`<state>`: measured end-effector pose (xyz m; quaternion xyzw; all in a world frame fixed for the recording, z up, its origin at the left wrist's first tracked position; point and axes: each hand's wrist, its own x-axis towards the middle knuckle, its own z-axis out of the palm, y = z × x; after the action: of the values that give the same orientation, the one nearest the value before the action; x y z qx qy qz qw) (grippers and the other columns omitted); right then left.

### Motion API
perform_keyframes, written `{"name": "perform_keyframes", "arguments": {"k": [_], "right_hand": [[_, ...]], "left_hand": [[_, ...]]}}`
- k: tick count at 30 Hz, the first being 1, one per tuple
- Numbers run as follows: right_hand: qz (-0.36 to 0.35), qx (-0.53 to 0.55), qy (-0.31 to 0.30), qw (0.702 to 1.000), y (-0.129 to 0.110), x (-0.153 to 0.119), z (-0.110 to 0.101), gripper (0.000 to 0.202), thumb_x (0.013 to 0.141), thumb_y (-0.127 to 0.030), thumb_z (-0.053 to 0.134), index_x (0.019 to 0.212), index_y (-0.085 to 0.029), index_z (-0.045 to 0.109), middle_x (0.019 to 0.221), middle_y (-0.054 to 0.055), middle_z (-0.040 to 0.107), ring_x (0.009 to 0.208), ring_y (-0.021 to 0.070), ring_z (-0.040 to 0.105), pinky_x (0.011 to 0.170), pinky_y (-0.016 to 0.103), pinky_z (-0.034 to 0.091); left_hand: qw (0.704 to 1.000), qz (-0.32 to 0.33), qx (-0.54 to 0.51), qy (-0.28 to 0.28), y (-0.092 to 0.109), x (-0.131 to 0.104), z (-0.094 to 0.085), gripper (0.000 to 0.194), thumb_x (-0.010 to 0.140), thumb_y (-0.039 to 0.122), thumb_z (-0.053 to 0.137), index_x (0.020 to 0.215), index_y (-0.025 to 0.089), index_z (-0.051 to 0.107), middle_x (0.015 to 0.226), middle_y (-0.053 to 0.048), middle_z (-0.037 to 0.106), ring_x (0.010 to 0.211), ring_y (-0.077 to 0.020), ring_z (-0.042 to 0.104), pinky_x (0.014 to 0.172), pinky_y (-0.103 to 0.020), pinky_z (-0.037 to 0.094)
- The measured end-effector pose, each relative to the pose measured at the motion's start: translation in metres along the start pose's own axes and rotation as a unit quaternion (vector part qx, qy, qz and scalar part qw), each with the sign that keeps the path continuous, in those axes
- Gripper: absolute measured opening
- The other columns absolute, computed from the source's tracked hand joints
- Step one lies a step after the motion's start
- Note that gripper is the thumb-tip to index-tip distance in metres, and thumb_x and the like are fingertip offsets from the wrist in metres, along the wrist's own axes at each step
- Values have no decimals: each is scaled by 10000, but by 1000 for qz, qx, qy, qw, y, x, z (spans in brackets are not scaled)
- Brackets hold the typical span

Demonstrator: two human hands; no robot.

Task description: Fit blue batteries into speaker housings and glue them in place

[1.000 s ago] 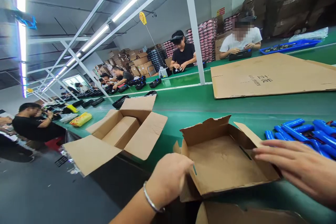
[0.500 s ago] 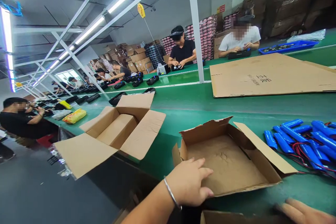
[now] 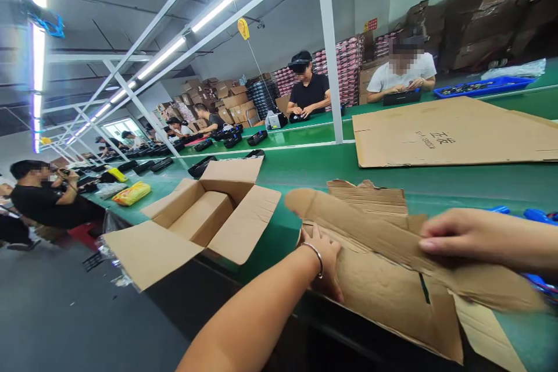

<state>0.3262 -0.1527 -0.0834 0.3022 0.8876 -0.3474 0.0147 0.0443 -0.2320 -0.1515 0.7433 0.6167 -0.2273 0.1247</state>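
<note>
A: What is different from half a second ago?

B: The small cardboard box [image 3: 392, 279] stood open then, near the front edge of the green worktop [image 3: 314, 168], with its flaps up. Now it lies pushed flat, and a long flap [image 3: 361, 226] is folded over across it. I judge the work in hand is the flattening of this box, and it seems almost done.

A: And the hands?

B: The left hand [image 3: 325, 258] came forward; it lies open, fingers spread, pressing on the left part of the cardboard. The right hand [image 3: 466, 235] reaches in from the right, fingers nearly straight, on the upper flap; whether it pinches it, I cannot tell.

A: Around it?

B: A larger open carton [image 3: 204, 215] sits to the left, a flat cardboard sheet [image 3: 453, 131] further back, and blue cylinders [image 3: 538, 216] peek out behind the right hand.
</note>
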Motion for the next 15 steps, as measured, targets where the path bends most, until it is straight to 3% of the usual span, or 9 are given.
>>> {"name": "perform_keyframes", "arguments": {"k": [3, 5, 7, 9, 12, 15], "right_hand": [[20, -60, -45, 997, -22, 56, 16, 335, 843, -424, 385, 663, -171, 511, 653, 2, 526, 606, 130, 462, 537, 235, 317], [38, -102, -73, 991, -17, 76, 30, 260, 787, -355, 453, 631, -163, 534, 605, 5, 523, 567, 132, 446, 520, 244, 285], [54, -138, -114, 982, -6, 83, 43, 178, 718, -286, 512, 604, -160, 563, 552, 3, 507, 520, 126, 426, 504, 243, 267], [64, -165, -150, 973, 3, 81, 51, 114, 668, -239, 541, 601, -163, 594, 523, -4, 494, 492, 117, 414, 498, 237, 270], [68, -198, -162, 964, 6, 73, 60, 92, 642, -237, 567, 630, -176, 636, 538, 1, 515, 494, 121, 439, 507, 237, 302], [64, -222, -130, 964, -3, 67, 72, 100, 628, -269, 616, 643, -178, 655, 566, 23, 542, 531, 152, 504, 538, 258, 356]], "left_hand": [[998, 15, 11, 54, 6, -19, -3, 824, 612, 526, 665, 1315, 222, 362, 1311, -167, 444, 1226, -430, 320, 945, -710, 131], [996, 28, 13, 85, 14, -42, 1, 650, 650, 491, 650, 1196, 175, 494, 1173, -155, 556, 1167, -365, 417, 1003, -609, 192], [991, 65, -12, 118, 21, -69, 13, 435, 739, 470, 577, 1079, 199, 568, 1076, -101, 611, 1104, -284, 489, 1024, -511, 254], [980, 92, -61, 164, 25, -95, 33, 430, 782, 551, 486, 1101, 269, 553, 1181, -58, 567, 1160, -291, 451, 1025, -552, 242], [969, 53, -100, 220, 24, -120, 73, 575, 767, 676, 377, 1267, 393, 384, 1422, -28, 321, 1305, -383, 221, 961, -707, 174], [957, 14, -90, 276, 26, -126, 113, 579, 824, 596, 360, 1345, 361, 273, 1460, -70, 222, 1321, -358, 203, 968, -676, 231]]}}
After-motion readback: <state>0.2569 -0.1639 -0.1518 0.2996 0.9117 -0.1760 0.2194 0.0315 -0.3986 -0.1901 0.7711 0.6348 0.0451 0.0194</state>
